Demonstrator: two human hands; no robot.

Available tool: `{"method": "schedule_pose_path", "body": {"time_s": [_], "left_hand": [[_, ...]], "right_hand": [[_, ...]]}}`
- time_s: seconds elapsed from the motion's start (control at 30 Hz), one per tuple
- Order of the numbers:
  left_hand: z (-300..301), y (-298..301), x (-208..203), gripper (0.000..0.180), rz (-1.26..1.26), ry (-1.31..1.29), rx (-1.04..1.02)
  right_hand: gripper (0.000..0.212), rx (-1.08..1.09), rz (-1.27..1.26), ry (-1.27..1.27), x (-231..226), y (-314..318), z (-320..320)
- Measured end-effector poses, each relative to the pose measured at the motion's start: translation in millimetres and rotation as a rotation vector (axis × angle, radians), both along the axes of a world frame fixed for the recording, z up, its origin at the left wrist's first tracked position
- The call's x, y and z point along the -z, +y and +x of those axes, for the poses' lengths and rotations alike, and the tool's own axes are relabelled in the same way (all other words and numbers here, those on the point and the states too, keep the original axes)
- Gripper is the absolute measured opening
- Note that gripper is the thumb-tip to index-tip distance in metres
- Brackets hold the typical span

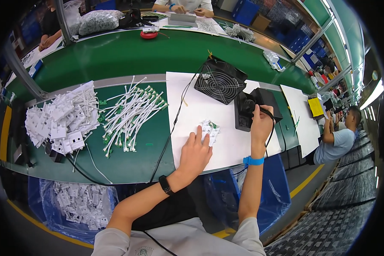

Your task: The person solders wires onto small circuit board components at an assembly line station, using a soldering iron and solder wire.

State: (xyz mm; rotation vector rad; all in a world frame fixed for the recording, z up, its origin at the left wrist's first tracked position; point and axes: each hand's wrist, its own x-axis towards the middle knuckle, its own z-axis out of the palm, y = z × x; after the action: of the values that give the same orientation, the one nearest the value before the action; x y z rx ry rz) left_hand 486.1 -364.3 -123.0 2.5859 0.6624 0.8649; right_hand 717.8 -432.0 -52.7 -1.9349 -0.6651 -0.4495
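Observation:
My left hand point(194, 154) lies on the white sheet point(183, 91), fingers stretched and apart, the fingertips at the edge of a small white plastic housing point(209, 126) with a bit of green board at one end. My right hand point(261, 128) is closed round the dark handle of what looks like a soldering iron point(260, 108), at its black holder point(242, 123). A black cord runs down from that hand past the wrist. The iron's tip is hidden in the holder. Behind stands a black fan point(221, 81) with a wire guard.
Left of the sheet lies a bundle of white cables point(134, 113) with green ends. Farther left is a heap of white housings point(64, 119). A thin black cable point(170, 132) crosses the sheet's left edge. Blue bins point(262, 187) stand below. Beyond runs a green conveyor belt point(128, 55); other people sit nearby.

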Motion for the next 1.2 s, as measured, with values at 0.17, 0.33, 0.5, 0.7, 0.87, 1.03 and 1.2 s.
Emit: {"method": "schedule_pose_path", "body": {"time_s": [0.17, 0.33, 0.5, 0.7, 0.87, 1.03, 1.2], "left_hand": [[1, 0, 0, 0.043, 0.006, -0.002, 0.002], [-1, 0, -1, 0.043, -0.012, -0.037, 0.016], [-3, 0, -3, 0.044, -0.022, 0.003, 0.013], [-2, -1, -3, 0.045, -0.035, -0.009, 0.015], [-6, 1, 1, 0.046, -0.029, -0.002, -0.004], [3, -4, 0, 0.044, -0.082, -0.032, -0.001], [0, 0, -2, 0.044, -0.093, -0.025, -0.005]], "right_hand": [[0.019, 0.035, -0.129, -0.122, -3, 2, 3], [0.023, -0.029, -0.026, 0.021, 2, 6, 7], [0.029, 0.013, -0.131, 0.062, 15, -2, 7], [0.026, -0.095, -0.1, 0.183, 11, -4, -49], [0.028, -0.247, -0.17, -0.299, -71, 64, -74], [0.056, -0.24, -0.416, -0.749, -73, 120, -8], [0.043, -0.252, -0.675, -0.729, -66, 142, 4]]}}
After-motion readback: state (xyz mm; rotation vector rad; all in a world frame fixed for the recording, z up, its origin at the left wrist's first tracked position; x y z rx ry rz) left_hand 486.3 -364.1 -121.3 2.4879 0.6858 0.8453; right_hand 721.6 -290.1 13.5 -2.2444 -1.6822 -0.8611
